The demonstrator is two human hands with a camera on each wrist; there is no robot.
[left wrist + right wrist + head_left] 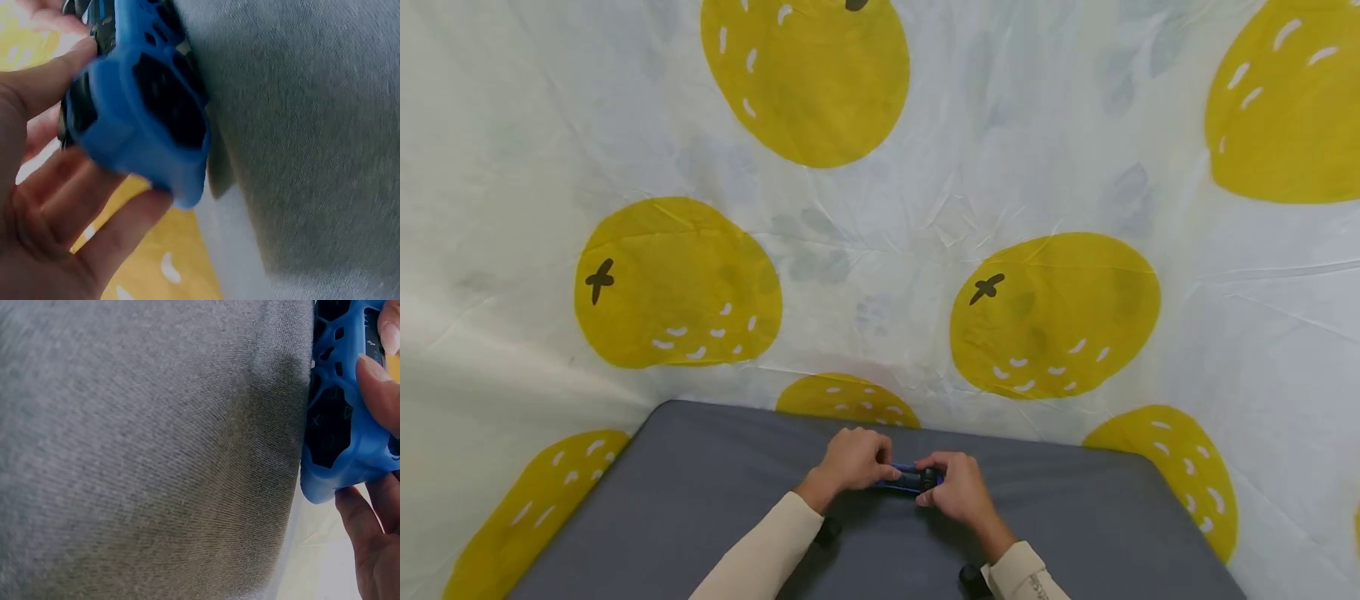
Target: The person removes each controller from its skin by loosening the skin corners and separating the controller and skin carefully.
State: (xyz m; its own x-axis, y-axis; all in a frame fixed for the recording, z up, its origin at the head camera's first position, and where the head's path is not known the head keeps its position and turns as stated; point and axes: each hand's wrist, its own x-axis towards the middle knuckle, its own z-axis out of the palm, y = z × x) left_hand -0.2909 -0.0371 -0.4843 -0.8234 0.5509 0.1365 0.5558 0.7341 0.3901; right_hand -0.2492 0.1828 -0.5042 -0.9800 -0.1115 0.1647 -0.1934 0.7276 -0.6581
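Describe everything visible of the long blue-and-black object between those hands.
The long object has a smooth, rubbery-looking blue shell with irregular openings showing black panels, one marked X. It is held crosswise over the dark grey table; whether it touches that is unclear. The person's left hand and right hand grip its opposite ends, hiding parts.

Grey fabric [700, 475] leaves passage outside the left hand [853, 460] and right hand [961, 489]; a patterned sheet [880, 208] blocks behind.
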